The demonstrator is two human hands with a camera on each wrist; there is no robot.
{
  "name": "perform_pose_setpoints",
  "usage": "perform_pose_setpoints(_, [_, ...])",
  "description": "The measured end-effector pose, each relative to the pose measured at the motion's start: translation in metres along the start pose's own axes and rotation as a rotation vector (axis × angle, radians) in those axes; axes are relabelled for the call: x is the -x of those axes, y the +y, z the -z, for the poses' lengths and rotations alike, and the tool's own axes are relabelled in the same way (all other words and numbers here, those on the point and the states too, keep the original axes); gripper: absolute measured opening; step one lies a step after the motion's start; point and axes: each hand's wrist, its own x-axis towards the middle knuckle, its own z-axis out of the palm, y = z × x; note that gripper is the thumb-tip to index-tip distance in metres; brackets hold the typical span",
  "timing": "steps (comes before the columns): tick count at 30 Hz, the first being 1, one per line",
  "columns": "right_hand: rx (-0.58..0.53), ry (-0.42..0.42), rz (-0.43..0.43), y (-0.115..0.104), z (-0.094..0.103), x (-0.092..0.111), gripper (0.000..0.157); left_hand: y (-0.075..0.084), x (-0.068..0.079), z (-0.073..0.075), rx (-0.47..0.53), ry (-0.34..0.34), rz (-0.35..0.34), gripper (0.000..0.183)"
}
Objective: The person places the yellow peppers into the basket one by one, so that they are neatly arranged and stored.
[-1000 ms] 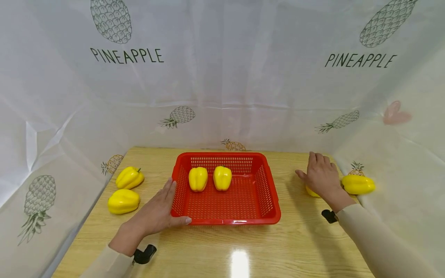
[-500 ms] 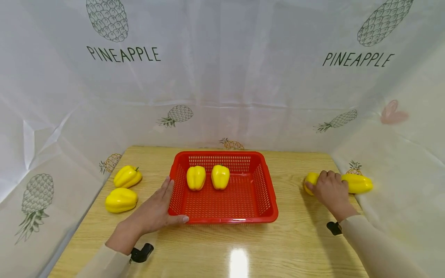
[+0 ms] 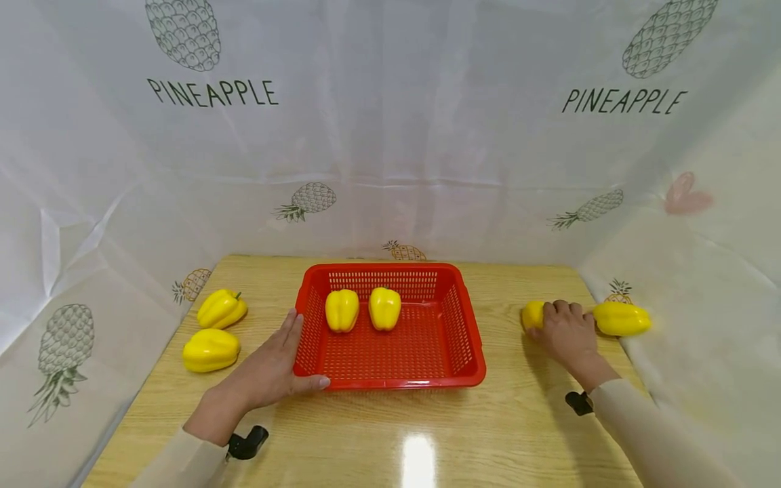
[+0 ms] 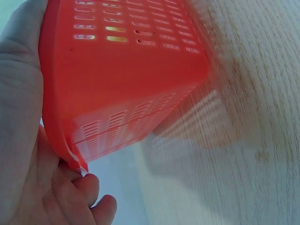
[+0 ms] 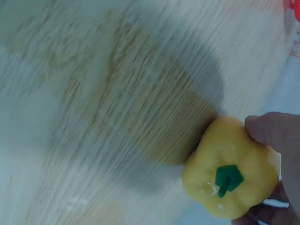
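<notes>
Just shifted inward, gripped by the right hand, a lobed yellow pepper seems liftable; a red plastic basket is braced by the spread left hand.

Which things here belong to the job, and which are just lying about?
Apparently the job: red plastic basket; two yellow bell peppers inside; yellow bell pepper in right grip; three loose yellow bell peppers.
Just surroundings: wood-grain table; pineapple-print sheet.

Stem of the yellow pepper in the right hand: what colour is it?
The stem is green; the right wrist view shows it best.
</notes>
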Motion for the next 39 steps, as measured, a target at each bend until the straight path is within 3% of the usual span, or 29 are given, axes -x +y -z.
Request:
perform_pose_setpoints(7, [-0.002,0.008,0.225,0.012,0.003,0.006,0.043,0.0,-0.001,0.001,0.007,-0.005,0.0,0.134])
perform_pose_setpoints(11, [-0.022,0.011,0.31,0.017,0.005,0.007,0.042,-0.001,-0.001,0.0,0.01,-0.009,0.01,0.136])
perform_pose_setpoints(15, [-0.067,0.012,0.263,0.018,0.012,0.005,0.052,-0.002,-0.001,0.001,0.009,-0.001,0.0,0.136])
perform_pose_setpoints(20, [-0.084,0.017,0.147,0.024,0.017,0.001,0.087,-0.002,-0.002,0.0,0.012,-0.011,0.007,0.137])
perform_pose_setpoints(26, [-0.073,-0.086,0.069,0.026,0.012,-0.001,0.108,-0.002,-0.003,0.0,0.017,-0.021,0.013,0.138])
perform_pose_setpoints(29, [-0.091,-0.122,0.0,0.022,0.011,-0.005,0.11,-0.002,-0.004,0.0,0.013,-0.019,0.005,0.138])
perform_pose_setpoints(33, [-0.08,-0.175,-0.044,0.016,0.012,-0.011,0.1,-0.002,-0.004,-0.001,0.01,-0.023,0.009,0.137])
perform_pose_setpoints(39, [-0.055,-0.211,0.051,0.016,0.009,-0.014,0.091,-0.002,-0.003,0.0,0.006,-0.021,0.008,0.138])
